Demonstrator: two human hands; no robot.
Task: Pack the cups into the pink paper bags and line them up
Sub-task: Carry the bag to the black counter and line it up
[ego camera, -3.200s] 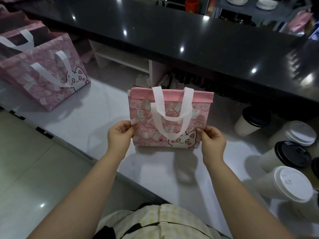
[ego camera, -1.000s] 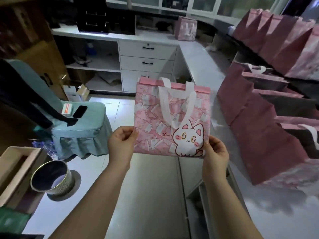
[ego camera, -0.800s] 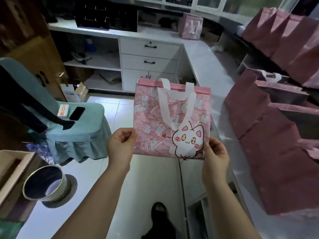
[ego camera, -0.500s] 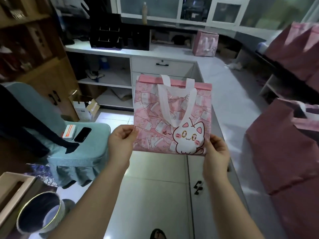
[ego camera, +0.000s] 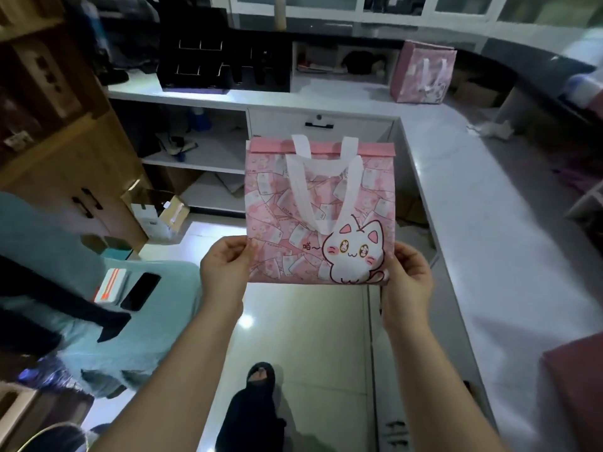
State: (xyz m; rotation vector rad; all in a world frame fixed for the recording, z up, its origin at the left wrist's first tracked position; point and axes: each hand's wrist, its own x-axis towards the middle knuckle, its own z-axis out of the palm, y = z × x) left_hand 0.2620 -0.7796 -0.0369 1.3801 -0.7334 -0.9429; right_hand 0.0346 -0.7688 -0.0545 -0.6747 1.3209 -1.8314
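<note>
A pink paper bag [ego camera: 293,203] with white handles and a white cat print hangs upright in the air over the floor, in the middle of the view. My left hand [ego camera: 225,272] pinches its lower left corner. My right hand [ego camera: 408,278] grips its lower right corner. Another pink bag [ego camera: 424,73] stands on the far corner of the white counter [ego camera: 509,256]. The edge of one more pink bag [ego camera: 577,386] shows at the right, low down. No cups are in view.
A teal chair [ego camera: 137,321] with a phone and a small box on its seat stands at the left. A black organiser [ego camera: 222,66] sits on the back counter above shelves and a drawer. My foot [ego camera: 254,406] is on the tiled floor below.
I have turned left, away from the counter with the cups and the row of bags. The bag stays held in both hands in front of me; the bags at the right have slid out of view.
</note>
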